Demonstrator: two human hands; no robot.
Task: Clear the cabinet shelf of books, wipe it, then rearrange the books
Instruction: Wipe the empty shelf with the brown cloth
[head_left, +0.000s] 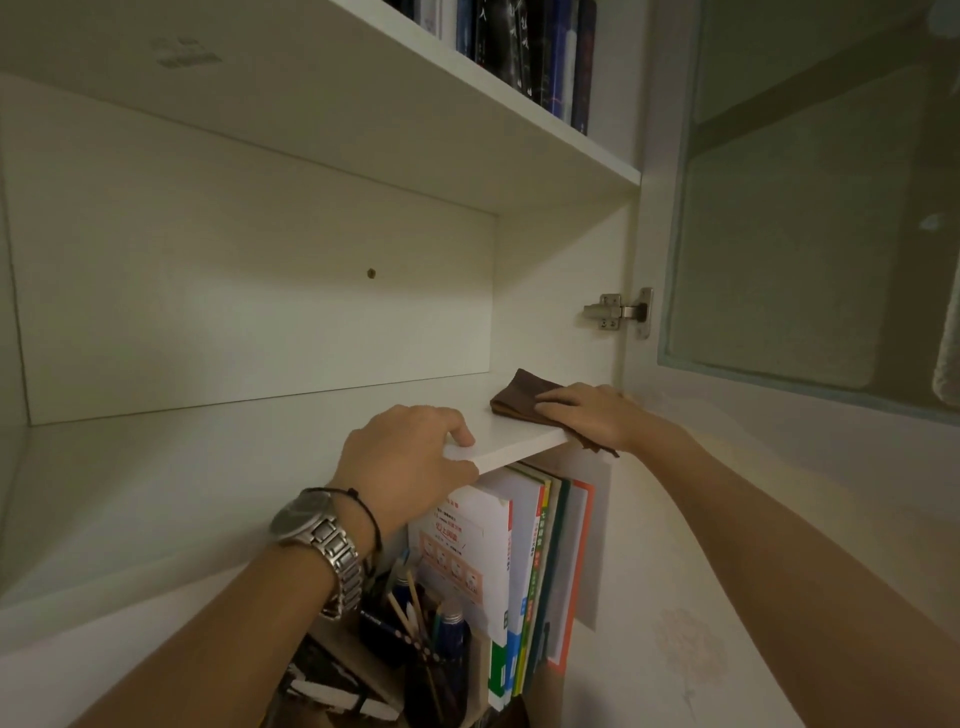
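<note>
The white cabinet shelf (223, 467) in front of me holds no books. My left hand (410, 457) grips its front edge, thumb under the board and fingers on top. At the shelf's right end lies a folded brown cloth (519, 397). My right hand (592, 413) rests flat on the cloth, fingers straight, and part of the cloth hangs over the edge below my palm. Several upright books (519, 571) stand below the shelf, under my hands.
The shelf above carries a row of dark-spined books (545, 57). A glass cabinet door (810, 234) stands open on the right, hung on a metal hinge (618, 312). Below, a pen holder (426, 639) with pencils sits next to the lower books.
</note>
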